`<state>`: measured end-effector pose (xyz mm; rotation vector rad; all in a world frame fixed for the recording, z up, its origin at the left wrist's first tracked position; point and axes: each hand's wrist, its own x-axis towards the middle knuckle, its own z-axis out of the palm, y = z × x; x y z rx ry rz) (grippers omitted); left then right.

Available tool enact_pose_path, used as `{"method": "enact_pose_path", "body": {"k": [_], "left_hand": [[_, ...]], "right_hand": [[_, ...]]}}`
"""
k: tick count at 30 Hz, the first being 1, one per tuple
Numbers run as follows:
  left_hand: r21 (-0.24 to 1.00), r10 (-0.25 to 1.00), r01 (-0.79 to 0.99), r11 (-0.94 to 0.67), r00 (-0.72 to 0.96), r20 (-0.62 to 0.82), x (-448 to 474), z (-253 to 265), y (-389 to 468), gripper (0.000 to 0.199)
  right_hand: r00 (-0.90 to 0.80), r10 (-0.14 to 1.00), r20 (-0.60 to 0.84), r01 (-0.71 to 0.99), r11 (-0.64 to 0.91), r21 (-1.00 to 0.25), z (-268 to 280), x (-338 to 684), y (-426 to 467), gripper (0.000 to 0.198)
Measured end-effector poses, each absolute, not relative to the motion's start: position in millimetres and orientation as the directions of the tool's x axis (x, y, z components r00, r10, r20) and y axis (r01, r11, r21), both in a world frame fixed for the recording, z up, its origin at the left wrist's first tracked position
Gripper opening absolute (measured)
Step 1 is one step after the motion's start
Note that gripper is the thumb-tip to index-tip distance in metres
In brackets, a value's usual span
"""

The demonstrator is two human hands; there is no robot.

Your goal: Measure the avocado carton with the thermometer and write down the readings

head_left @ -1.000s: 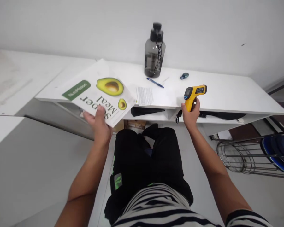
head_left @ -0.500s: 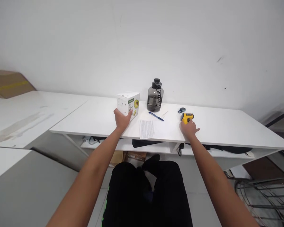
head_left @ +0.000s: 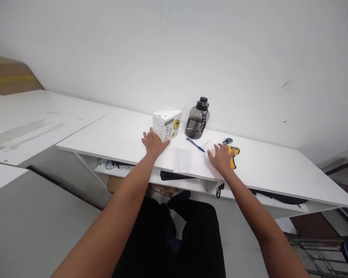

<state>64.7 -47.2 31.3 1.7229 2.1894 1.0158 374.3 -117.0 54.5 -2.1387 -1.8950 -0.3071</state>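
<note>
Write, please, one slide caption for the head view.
White table: left hand beside an avocado-print box, right hand partly hiding a yellow tool.

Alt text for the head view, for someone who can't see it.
Open left hand at the near side of a white Super Meal box; open right hand partly covering a yellow device on a white desk. Between them lie a pen and printed sheet, a bottle behind.

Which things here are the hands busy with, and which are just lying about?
At the hands:
- Super Meal box, by the left hand
- yellow infrared thermometer, partly behind the right hand

Lying about:
- tinted water bottle
- blue pen
- printed sheet
- small dark item
- cardboard box
</note>
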Motion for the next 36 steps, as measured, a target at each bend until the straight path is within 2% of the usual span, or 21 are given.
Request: {"method": "enact_pose_path", "body": {"k": [4,6,9,11,13,15,18,20,24,29,36], "left_hand": [[0.590,0.918,0.800,0.110,-0.310,0.248,64.5,29.8,-46.5,0.125],[0.595,0.922,0.797,0.105,-0.301,0.241,64.2,29.8,-46.2,0.125],[0.603,0.925,0.792,0.093,-0.293,0.242,64.1,29.6,-46.0,0.123],[0.607,0.927,0.790,0.090,-0.289,0.239,64.3,29.2,-46.0,0.122],[0.602,0.930,0.793,0.089,-0.283,0.235,64.5,28.6,-45.8,0.123],[0.580,0.931,0.809,0.095,-0.279,0.237,64.6,27.8,-45.3,0.123],[0.536,0.936,0.836,0.117,-0.273,0.223,64.5,27.0,-43.9,0.122],[0.521,0.939,0.844,0.130,-0.274,0.209,64.3,26.6,-43.1,0.121],[0.528,0.937,0.841,0.120,-0.271,0.218,64.3,26.0,-42.7,0.123],[0.537,0.932,0.835,0.123,-0.284,0.227,66.1,27.6,-44.5,0.123],[0.555,0.931,0.823,0.119,-0.287,0.225,67.0,30.9,-46.5,0.120]], "right_hand": [[0.092,0.976,0.198,0.994,-0.079,-0.072,51.5,331.0,-88.0,0.048],[0.061,0.982,0.180,0.996,-0.049,-0.068,50.4,322.1,-81.4,0.043],[-0.007,0.939,0.344,0.990,0.056,-0.133,52.8,322.6,-90.7,0.037],[0.050,0.848,0.528,0.954,0.116,-0.277,55.1,326.2,-105.8,0.036],[0.197,0.759,0.620,0.854,0.177,-0.488,54.9,328.0,-122.4,0.040],[0.298,0.762,0.574,0.690,0.244,-0.681,50.8,326.6,-136.9,0.044],[0.239,0.872,0.428,0.477,0.278,-0.834,40.0,322.0,-151.9,0.039],[0.115,0.928,0.355,0.427,0.277,-0.861,33.4,319.8,-157.7,0.031],[-0.094,0.968,0.231,0.466,0.248,-0.849,30.0,319.3,-160.4,0.026],[-0.016,0.977,0.214,0.456,0.198,-0.868,33.5,317.6,-156.1,0.042],[0.037,0.983,0.182,0.450,0.146,-0.881,31.5,314.2,-153.9,0.042]]}}
